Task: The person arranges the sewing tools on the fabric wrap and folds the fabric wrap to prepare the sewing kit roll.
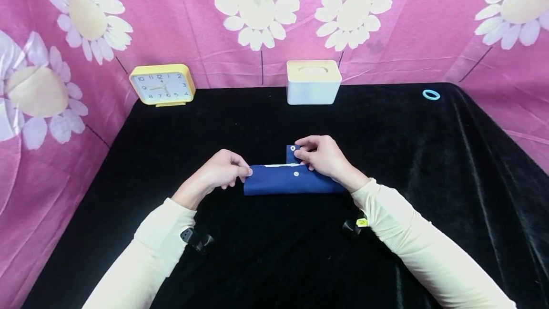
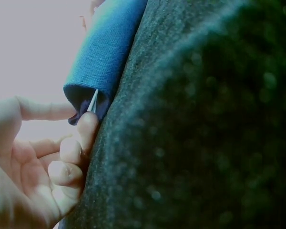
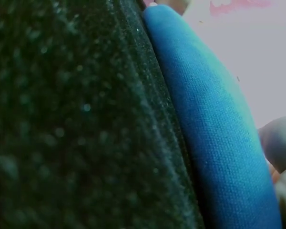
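A dark blue fabric pouch point(image 1: 274, 184), folded into a long flat roll, lies across the black cloth. My left hand point(image 1: 223, 169) pinches its left end between thumb and fingers. Inside that open end, the left wrist view shows a thin pointed tip point(image 2: 93, 101), metallic in look, close to a fingertip. With thumb and fingers my right hand point(image 1: 322, 156) pinches the short blue strap point(image 1: 291, 156) that sticks up behind the roll and bears a snap. A second snap point(image 1: 296, 173) sits on the roll's front. A white strip point(image 1: 276, 165) shows along its back edge.
At the back left stands a yellow clock point(image 1: 163, 85). A white box with a pale yellow lid point(image 1: 313, 82) stands at the back middle, and a light blue ring point(image 1: 431, 95) lies at the back right. Pink flowered cloth point(image 1: 193, 13) hangs behind the black-covered table point(image 1: 274, 252).
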A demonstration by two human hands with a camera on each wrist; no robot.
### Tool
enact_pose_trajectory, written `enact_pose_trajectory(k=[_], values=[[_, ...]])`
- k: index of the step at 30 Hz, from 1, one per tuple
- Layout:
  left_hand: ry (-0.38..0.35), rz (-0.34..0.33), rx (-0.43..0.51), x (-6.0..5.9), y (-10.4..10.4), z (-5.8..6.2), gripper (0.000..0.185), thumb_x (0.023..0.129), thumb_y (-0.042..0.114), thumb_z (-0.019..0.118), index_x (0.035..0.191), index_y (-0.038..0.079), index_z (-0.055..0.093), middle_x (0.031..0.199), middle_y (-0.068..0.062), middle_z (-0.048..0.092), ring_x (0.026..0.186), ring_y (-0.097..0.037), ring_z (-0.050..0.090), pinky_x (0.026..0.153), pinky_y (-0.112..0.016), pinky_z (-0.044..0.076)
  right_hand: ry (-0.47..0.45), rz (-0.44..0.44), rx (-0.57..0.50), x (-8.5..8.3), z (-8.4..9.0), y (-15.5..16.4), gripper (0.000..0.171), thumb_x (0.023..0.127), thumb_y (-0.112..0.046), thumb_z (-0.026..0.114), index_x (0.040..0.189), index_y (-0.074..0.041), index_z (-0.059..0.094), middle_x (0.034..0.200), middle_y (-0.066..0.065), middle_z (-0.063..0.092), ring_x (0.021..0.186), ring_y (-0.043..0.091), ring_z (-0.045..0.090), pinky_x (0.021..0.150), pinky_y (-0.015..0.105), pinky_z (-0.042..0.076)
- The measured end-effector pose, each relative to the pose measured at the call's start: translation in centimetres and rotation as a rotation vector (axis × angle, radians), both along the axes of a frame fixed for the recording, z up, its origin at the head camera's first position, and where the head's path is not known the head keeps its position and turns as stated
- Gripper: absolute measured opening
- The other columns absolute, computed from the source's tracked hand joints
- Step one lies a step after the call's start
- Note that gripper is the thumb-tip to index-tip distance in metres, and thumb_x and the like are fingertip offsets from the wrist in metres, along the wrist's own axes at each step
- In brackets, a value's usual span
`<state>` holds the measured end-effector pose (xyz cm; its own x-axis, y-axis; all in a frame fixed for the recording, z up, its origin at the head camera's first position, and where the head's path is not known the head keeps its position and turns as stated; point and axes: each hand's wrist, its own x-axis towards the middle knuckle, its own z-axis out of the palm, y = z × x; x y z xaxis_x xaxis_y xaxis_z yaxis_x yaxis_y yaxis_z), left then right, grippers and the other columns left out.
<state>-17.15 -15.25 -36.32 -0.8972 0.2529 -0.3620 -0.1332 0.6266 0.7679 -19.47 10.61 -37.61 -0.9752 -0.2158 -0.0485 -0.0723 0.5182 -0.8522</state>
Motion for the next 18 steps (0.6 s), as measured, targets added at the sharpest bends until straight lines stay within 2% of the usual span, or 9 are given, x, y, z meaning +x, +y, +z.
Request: enact_pose_trajectory(k=[10,18], values=[[0.004,-0.001,-0.006,0.12,-0.08,0.0,0.011,0.086,0.016,0.065,0.088,0.007,0.072,0.073,-0.005,0.064,0.047,-0.012,0.046,0.041,-0.022,0.035,-0.01,0.018,-0.073,-0.09,-0.3,0.2,0.02,0.089,-0.011,0.064,0.108,-0.006,0.069,0.073,0.007,0.062,0.053,0.01,0.056,0.048,0.022,0.048],[0.008,-0.011,0.0,0.09,-0.1,0.06,0.011,0.085,0.015,0.065,0.087,0.007,0.072,0.072,-0.005,0.063,0.048,-0.012,0.047,0.041,-0.022,0.035,-0.063,0.054,-0.23,0.0,-0.43,0.96,0.023,0.088,-0.012,0.065,0.11,-0.004,0.068,0.076,0.009,0.066,0.061,0.011,0.06,0.051,0.021,0.049]])
